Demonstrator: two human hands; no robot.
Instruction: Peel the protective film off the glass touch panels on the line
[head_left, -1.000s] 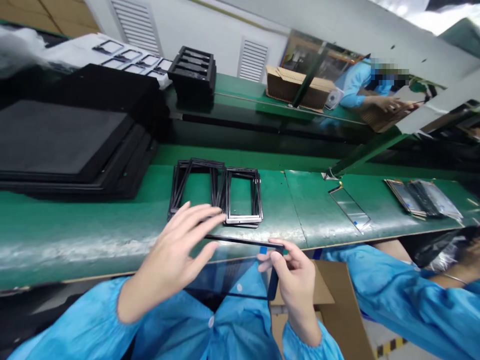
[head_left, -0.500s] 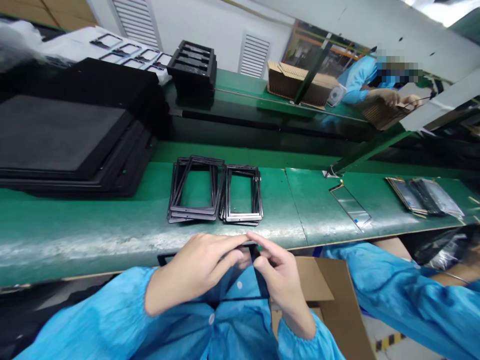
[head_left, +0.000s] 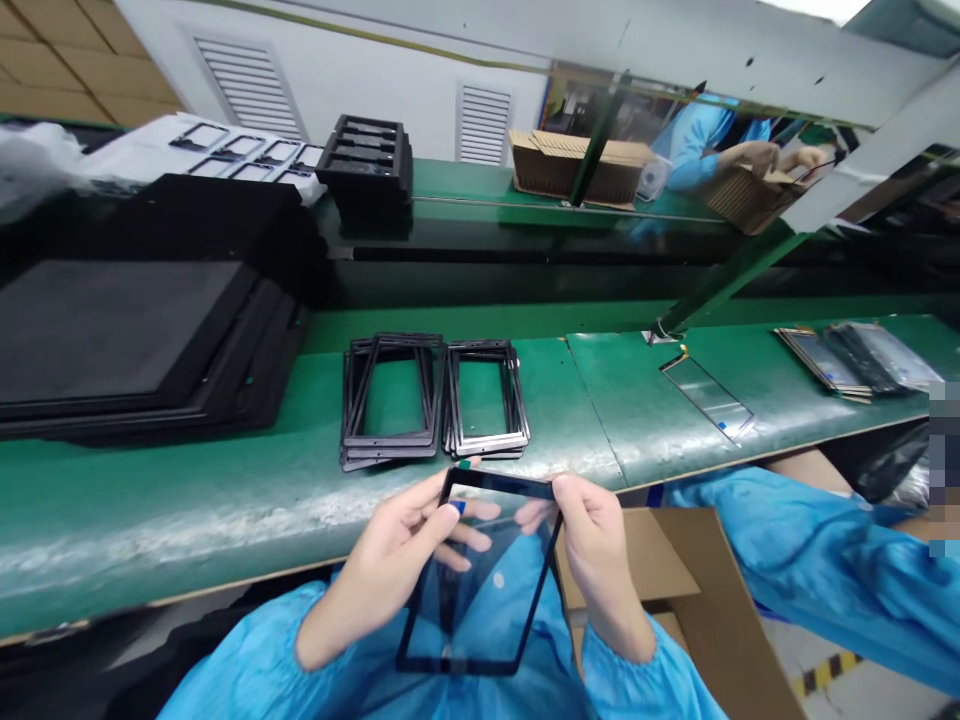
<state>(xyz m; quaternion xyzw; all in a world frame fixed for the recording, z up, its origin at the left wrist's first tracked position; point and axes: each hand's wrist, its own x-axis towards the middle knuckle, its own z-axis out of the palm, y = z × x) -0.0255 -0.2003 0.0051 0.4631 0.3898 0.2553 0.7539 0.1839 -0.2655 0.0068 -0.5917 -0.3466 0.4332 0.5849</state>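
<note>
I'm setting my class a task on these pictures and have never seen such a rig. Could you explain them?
There's no machine: these are a person's bare hands, filmed by one head-worn camera looking forward and down. The left hand holds the upper left of a clear, black-bordered panel; the right hand holds its upper right corner. On the green bench lie two piles of black frames, a black stack to their left and another clear panel to their right.

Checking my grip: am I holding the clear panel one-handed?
No, the left hand and right hand both hold the clear panel near its upper corners.
</note>
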